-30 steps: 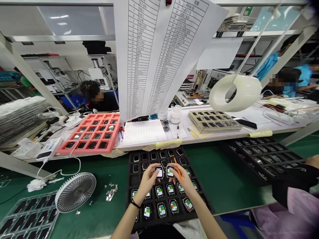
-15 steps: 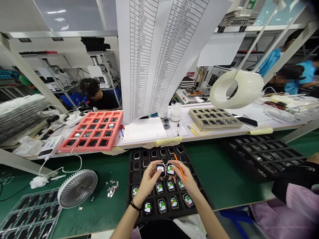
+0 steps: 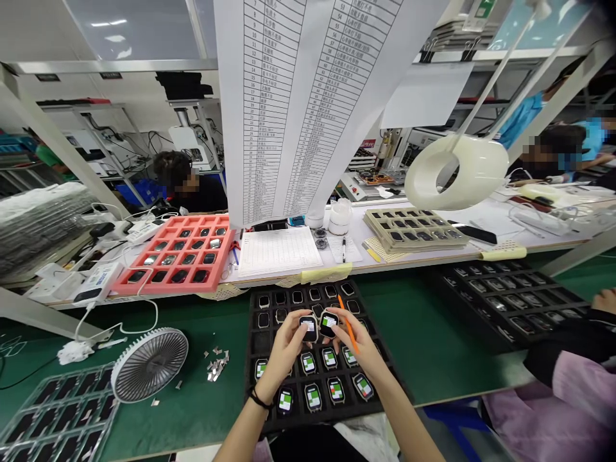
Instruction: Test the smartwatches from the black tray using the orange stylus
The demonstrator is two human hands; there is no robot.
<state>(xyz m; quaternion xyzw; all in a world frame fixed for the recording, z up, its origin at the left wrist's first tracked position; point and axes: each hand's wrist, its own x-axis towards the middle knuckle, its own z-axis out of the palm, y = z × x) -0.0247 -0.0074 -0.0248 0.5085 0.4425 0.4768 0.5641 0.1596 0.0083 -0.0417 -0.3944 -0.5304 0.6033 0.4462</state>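
Green bench mat (image 3: 423,340) carrying black compartment tray (image 3: 254,350) of watches; left hand (image 3: 286,350) gripping one smartwatch (image 3: 308,328) above the tray, right hand (image 3: 360,356) gripping second smartwatch (image 3: 328,324) beside it, orange stylus (image 3: 348,333) lying along those fingers.

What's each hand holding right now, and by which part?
The left hand grips a smartwatch by its edges; the right hand holds a second smartwatch likewise, plus an orange stylus.
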